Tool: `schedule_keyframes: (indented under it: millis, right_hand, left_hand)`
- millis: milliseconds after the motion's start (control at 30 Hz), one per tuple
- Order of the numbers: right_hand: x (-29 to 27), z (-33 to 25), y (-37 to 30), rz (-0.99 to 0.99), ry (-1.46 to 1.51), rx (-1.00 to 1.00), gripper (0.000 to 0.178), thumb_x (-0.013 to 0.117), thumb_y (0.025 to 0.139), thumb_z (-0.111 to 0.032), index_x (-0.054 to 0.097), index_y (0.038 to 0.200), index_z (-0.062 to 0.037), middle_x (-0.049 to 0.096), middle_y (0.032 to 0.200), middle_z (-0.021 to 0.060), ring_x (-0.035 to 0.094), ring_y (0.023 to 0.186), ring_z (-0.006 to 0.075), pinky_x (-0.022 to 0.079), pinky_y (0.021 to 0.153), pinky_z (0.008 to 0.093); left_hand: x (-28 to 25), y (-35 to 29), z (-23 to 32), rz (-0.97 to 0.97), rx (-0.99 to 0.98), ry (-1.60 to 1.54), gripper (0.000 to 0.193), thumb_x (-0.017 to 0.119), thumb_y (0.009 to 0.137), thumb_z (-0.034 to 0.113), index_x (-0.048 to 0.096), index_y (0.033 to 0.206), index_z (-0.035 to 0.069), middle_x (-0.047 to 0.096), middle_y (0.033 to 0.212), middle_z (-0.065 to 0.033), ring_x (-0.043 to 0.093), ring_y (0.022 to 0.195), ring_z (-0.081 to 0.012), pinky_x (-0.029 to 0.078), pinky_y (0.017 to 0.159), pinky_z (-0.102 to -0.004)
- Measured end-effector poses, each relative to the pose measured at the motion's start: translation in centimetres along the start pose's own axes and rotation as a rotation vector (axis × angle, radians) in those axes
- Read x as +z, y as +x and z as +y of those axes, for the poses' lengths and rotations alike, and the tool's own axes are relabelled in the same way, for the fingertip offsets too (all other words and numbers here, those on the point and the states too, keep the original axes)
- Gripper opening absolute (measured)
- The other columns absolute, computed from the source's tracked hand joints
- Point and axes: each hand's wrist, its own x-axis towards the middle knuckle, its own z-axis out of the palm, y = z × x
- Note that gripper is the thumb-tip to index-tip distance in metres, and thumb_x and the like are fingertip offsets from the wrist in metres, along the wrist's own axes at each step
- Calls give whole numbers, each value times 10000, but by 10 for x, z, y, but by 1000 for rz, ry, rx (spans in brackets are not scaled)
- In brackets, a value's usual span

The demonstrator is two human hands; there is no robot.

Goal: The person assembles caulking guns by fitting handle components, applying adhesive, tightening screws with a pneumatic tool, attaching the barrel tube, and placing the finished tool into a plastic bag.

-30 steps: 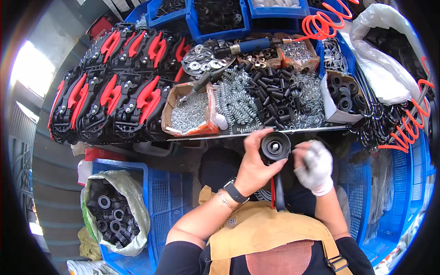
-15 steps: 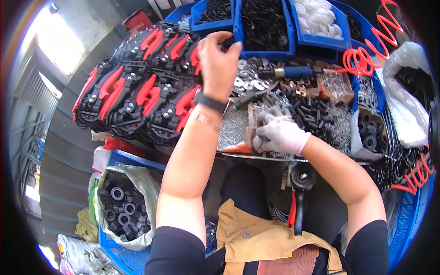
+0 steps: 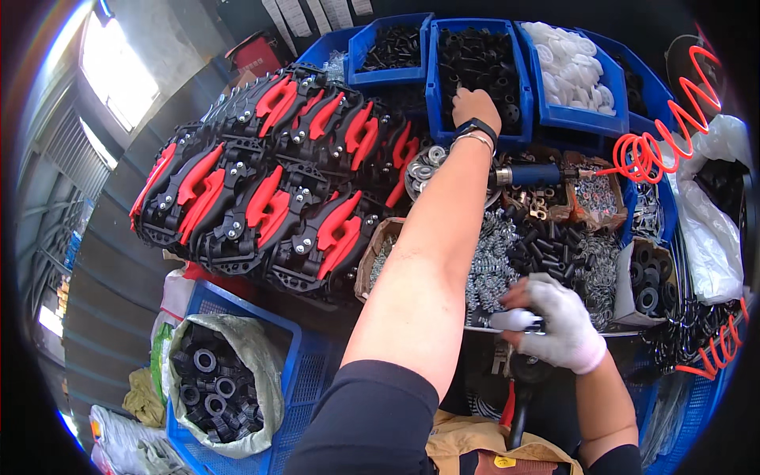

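My bare left hand point(image 3: 477, 111), with a dark band at the wrist, is in the blue bin point(image 3: 522, 131) of black plastic parts point(image 3: 475, 55). Its fingers curl down among the parts; the tips are hidden, so I cannot see what they grip. In a white glove with some fingertips bare, my right hand point(image 3: 562, 324) hovers at the near edge of the bench, just in front of the springs point(image 3: 495, 265). Its fingers are bent together around something small, with a bit of metal showing between them. Below it, a black round-headed fixture with a red part point(image 3: 507, 404) is partly covered.
Black-and-red assemblies point(image 3: 269, 198) are stacked at left. A blue air screwdriver point(image 3: 529, 174) with a red coiled hose point(image 3: 640, 158) lies beyond the black tubes point(image 3: 546, 241). White parts point(image 3: 566, 67) fill another bin. A sack of black rings point(image 3: 218, 388) stands at lower left.
My left hand has moved right and away from me, from above the washers into the bin of black parts. My right hand has drawn back from the small parts toward the bench's near edge.
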Motion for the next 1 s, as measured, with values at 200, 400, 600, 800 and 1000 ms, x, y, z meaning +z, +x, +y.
schedule_keyframes:
  millis: [200,400,600,800,1000]
  right_hand:
    - [-10,-4,-40,247,623,475,360,713,728,-132,573,1024,17,642,885,60,601,815,119,485,755,266]
    - [4,-24,-54,284,815,417,393,734,729,-130,566,1054,15,620,914,63,589,846,134,477,768,271]
    - [-2,-24,-88,321,726,495,359,726,714,-91,586,1028,14,621,875,53,584,797,117,474,734,257]
    - [-5,-7,-95,411,670,556,305,713,717,-79,576,980,-7,611,856,48,567,764,112,473,718,268]
    - [-2,14,-89,542,95,471,268,664,715,15,584,967,-27,626,857,116,613,745,235,473,693,301]
  left_hand:
    - [2,5,-10,188,-54,-417,204,619,817,120,549,935,-31,524,1037,-249,584,900,-404,495,800,-424]
    - [10,1,-33,98,25,-140,333,644,812,349,670,879,25,635,927,-242,598,907,-412,478,813,-456]
    - [15,5,-16,100,237,143,250,617,807,278,651,913,55,584,1006,-156,521,1026,-333,448,858,-432]
    - [-51,1,6,-175,-317,-1081,154,458,874,122,488,921,-21,567,814,-157,632,727,-304,569,611,-378]
    - [-126,-138,13,-566,-210,-1634,153,555,860,58,432,939,17,602,927,-145,633,820,-264,531,774,-366]
